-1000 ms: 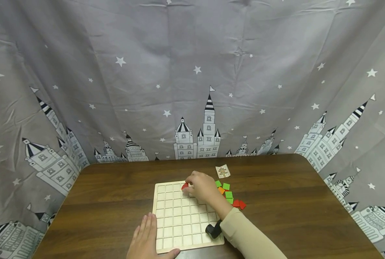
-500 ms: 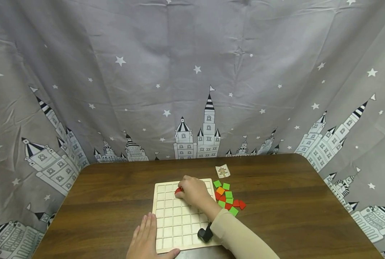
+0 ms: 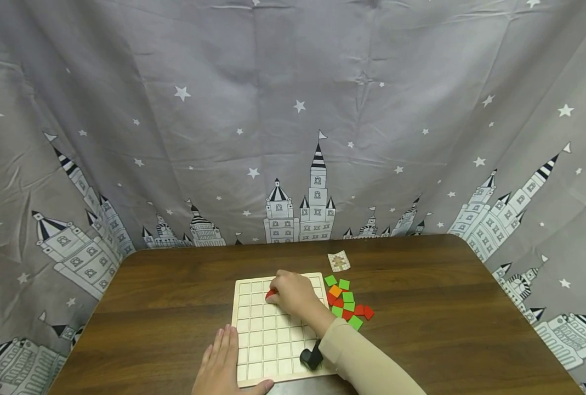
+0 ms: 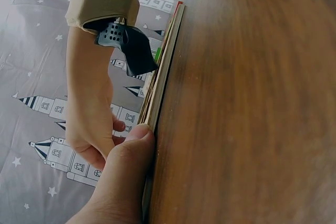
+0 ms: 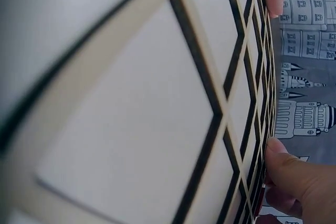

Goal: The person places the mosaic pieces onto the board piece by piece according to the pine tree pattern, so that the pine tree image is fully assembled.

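Head view: brown wood-grain table (image 3: 445, 318), grey castle-print curtain (image 3: 214, 109) beyond its far edge; right hand (image 3: 295, 296) pinches a red piece (image 3: 269, 294) over the grid board (image 3: 256, 337), toward the board's far edge, left hand (image 3: 218, 365) straight-fingered at its near-left corner. Left wrist: left thumb (image 4: 126, 161) against the board's edge, table alongside. Right wrist: board close up, curtain beyond.

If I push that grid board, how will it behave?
The board looks stiff, with straight edges. Lying flat on the table, it would probably slide rather than tip. It appears thin in the left wrist view, so it may be fairly light.
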Tool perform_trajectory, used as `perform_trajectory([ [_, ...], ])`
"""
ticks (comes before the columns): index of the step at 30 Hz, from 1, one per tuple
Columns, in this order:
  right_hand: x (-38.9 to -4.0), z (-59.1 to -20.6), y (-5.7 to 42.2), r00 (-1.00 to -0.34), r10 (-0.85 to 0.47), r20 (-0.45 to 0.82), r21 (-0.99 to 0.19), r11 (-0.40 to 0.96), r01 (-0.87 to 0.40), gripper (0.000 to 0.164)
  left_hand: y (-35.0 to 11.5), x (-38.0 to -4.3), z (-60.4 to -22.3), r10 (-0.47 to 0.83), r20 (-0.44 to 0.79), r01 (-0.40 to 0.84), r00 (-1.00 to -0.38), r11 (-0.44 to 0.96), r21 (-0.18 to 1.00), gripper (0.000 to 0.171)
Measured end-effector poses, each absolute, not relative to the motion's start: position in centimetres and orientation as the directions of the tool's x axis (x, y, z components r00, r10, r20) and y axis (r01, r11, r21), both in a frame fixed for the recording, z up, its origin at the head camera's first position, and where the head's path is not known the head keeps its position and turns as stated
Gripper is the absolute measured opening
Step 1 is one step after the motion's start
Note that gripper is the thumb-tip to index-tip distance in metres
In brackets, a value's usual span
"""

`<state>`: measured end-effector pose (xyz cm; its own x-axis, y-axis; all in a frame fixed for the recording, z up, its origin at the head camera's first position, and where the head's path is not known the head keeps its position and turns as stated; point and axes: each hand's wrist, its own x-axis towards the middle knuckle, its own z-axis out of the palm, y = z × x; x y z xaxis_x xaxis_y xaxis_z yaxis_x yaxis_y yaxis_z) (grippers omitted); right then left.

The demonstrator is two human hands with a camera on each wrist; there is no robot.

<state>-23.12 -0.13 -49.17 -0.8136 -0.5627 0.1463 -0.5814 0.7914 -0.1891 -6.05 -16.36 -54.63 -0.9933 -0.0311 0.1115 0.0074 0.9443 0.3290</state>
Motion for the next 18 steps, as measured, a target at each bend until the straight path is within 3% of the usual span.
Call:
perform_trajectory([
  [18, -23.05, -48.9, -0.1, -0.828, -0.551, 0.103, -0.293, 0.779, -0.555, 0.015, -16.4, -6.05, -54.74, -0.033, 0.113, 0.007, -0.993, 0.941, 0.338, 0.136],
])
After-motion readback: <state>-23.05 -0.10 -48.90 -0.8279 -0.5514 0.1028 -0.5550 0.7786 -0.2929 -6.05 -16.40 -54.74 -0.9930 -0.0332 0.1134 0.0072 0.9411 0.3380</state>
